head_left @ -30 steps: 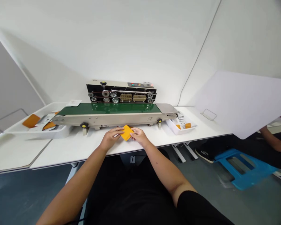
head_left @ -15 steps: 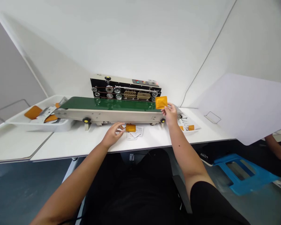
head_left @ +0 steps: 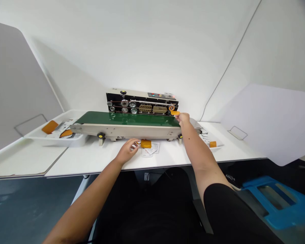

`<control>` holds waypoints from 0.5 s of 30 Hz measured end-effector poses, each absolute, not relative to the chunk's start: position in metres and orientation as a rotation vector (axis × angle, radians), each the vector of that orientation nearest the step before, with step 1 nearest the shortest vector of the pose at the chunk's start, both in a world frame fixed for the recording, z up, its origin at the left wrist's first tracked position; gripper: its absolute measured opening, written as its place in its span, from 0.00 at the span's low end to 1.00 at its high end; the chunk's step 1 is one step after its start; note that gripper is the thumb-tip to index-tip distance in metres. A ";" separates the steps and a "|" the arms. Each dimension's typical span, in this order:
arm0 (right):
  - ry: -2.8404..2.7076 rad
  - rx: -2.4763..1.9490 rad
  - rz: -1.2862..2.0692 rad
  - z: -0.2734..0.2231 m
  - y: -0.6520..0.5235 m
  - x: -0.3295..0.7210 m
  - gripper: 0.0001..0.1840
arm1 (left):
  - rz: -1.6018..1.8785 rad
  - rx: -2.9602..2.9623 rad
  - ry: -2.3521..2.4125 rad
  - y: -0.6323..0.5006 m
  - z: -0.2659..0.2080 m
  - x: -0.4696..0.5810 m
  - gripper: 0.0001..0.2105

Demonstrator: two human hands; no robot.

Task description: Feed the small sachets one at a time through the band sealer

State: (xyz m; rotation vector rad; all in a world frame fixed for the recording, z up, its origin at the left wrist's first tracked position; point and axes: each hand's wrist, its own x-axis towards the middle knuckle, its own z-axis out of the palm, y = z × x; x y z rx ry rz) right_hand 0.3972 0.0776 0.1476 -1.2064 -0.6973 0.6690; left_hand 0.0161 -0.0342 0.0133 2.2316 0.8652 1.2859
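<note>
My right hand (head_left: 183,118) pinches an orange packet (head_left: 175,113), held nearly edge-on at the right end of a sealing machine (head_left: 142,104) with rollers and belts. Under that hand runs the green conveyor belt (head_left: 132,119). In front of the conveyor, my left hand (head_left: 128,151) has its thumb and fingers curled at the left edge of a second orange packet (head_left: 145,144). This packet is above several white printed sachets (head_left: 152,148) on the white table. The exact grip of the left fingertips is small and partly hidden.
A white bin (head_left: 77,140) with orange packets and printed sachets stands at the conveyor's left end. A smaller white tray (head_left: 217,147) with similar items sits on the right. Upright panels flank the table (head_left: 96,161). A blue stool (head_left: 282,200) stands at lower right.
My right hand has carried its orange packet to the sealing machine's right end, turning it from face-on to nearly edge-on. My left hand stays by the other packet. The whole view has shifted slightly.
</note>
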 end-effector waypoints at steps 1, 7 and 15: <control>-0.675 -1.230 0.696 0.148 0.080 0.394 0.10 | 1.284 2.234 0.870 -0.035 0.014 0.016 0.15; -0.669 -1.310 0.791 0.152 0.078 0.378 0.07 | 1.255 2.260 0.871 -0.031 0.011 0.014 0.14; -1.013 -1.289 0.035 0.107 -0.007 0.327 0.20 | 1.203 2.497 0.930 -0.018 0.006 0.015 0.15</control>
